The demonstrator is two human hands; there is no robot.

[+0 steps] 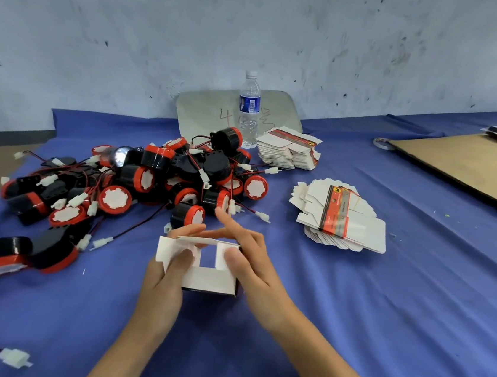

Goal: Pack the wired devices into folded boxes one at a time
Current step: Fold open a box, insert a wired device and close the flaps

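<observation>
Left hand: lower centre of frame; thumb lies on the left flap, fingers reach behind, so it pinches the carton.
Right hand: thumb presses the right flap with the fingers behind the top edge, a light pinch; index finger sticks out towards the pile.
Carton: white, half-formed, held between both hands just above the blue cloth; flaps unclosed.
Carton contents: no device visible inside; blue shows through the gap between the flaps.
Step in hand (judged): squaring and folding the carton before loading.
Handling advice: fold the side flaps in first, crease along the scores, keep one hand bracing the body so the thin card does not buckle, and leave one end open for the device and its lead.
Wired devices: black-and-red round units with red and black leads and white plugs, heaped loose at centre left, tangled; lift one clear of its neighbours' wires.
Flat carton stack, near: fanned, right of centre.
Flat carton stack, far: beside the water bottle.
Cardboard sheet: upper right, unused.
</observation>
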